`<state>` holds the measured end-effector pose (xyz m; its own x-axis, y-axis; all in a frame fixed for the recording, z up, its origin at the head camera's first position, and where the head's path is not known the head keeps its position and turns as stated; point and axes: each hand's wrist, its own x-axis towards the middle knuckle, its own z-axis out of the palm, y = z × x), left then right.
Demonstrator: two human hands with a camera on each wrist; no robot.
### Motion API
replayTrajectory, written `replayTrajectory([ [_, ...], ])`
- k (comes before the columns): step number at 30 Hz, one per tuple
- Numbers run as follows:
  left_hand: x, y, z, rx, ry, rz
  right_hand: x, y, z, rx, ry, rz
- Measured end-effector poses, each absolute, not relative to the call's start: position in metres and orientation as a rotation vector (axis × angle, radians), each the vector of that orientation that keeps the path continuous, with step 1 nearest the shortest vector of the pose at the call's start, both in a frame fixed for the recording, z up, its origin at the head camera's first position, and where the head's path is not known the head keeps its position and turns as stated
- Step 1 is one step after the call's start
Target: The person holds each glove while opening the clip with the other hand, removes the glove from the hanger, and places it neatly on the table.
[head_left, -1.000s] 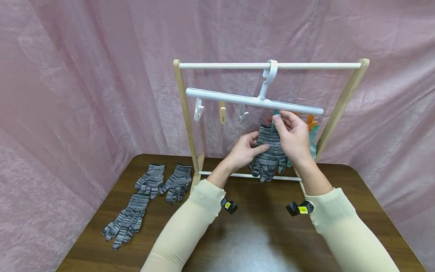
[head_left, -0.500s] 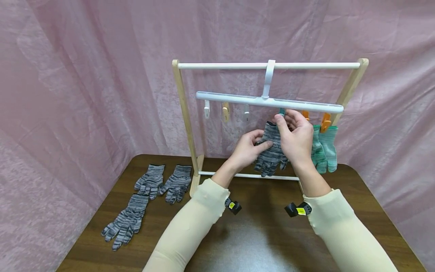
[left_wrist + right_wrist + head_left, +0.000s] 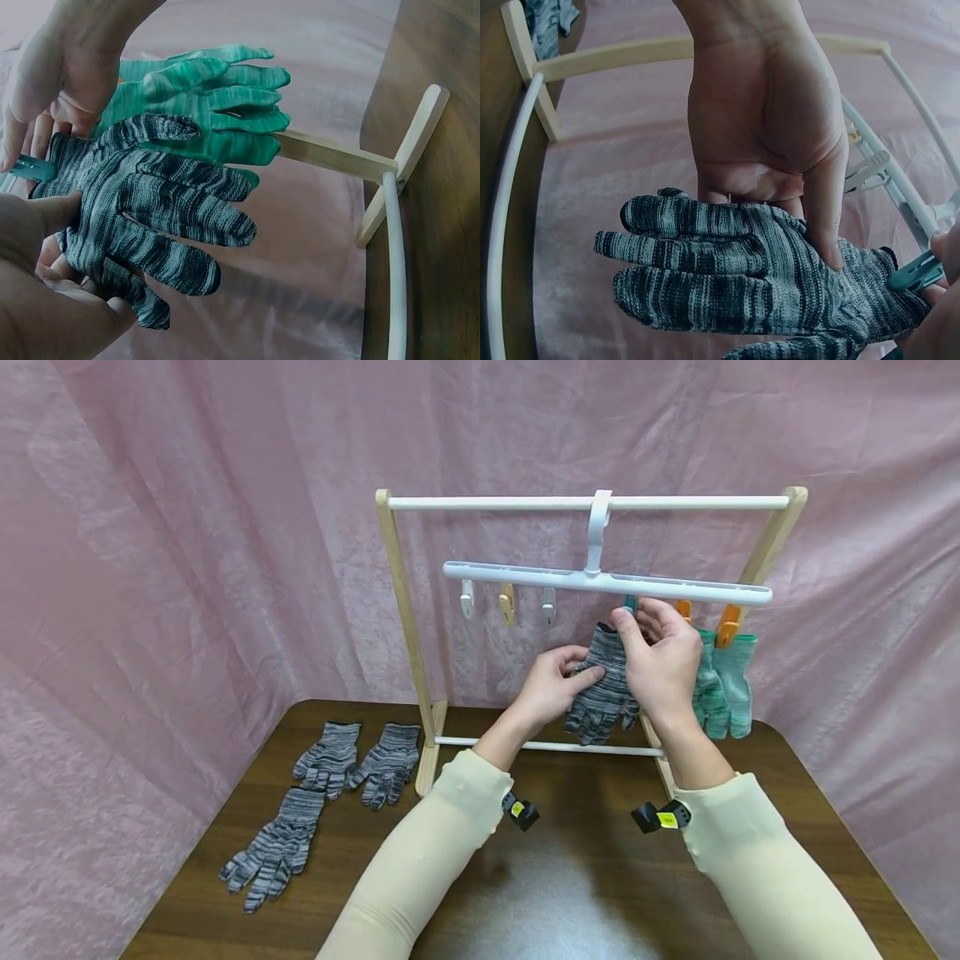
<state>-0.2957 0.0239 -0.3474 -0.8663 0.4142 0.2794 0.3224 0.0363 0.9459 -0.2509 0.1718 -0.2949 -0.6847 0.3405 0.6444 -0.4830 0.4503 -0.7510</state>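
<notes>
A grey-and-black striped knit glove [image 3: 600,693] hangs below a white hanger bar [image 3: 525,577], fingers down. My left hand [image 3: 551,689] pinches its side, thumb in front and fingers behind. At the cuff, my right hand [image 3: 663,660] pinches a teal clothespin [image 3: 631,603]. In the right wrist view the teal clothespin [image 3: 916,271] lies over the cuff edge; its far jaw is hidden. Green gloves [image 3: 735,681] hang to the right from orange clothespins [image 3: 729,627], partly behind my right hand.
The hanger's hook [image 3: 597,527] sits on the top rail of a wooden rack [image 3: 401,602]. Left along the bar hang two white clothespins and a yellow clothespin [image 3: 507,603]. Three striped gloves [image 3: 277,847] lie on the brown table [image 3: 555,893], left of the rack.
The hanger bar has turned and shifted right, bringing the green gloves out from behind my right hand. Both hands have moved slightly right with the striped glove, keeping their grips.
</notes>
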Motion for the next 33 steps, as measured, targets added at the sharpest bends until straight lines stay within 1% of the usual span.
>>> replayTrajectory([
  [15,-0.297,0.016,-0.357,0.753,2.172,1.960,-0.255,0.178,-0.293,0.086,-1.852,1.317],
  [33,-0.289,-0.022,-0.372,0.671,2.255,1.926,-0.257,0.181,-0.298,0.114,-1.861,1.365],
])
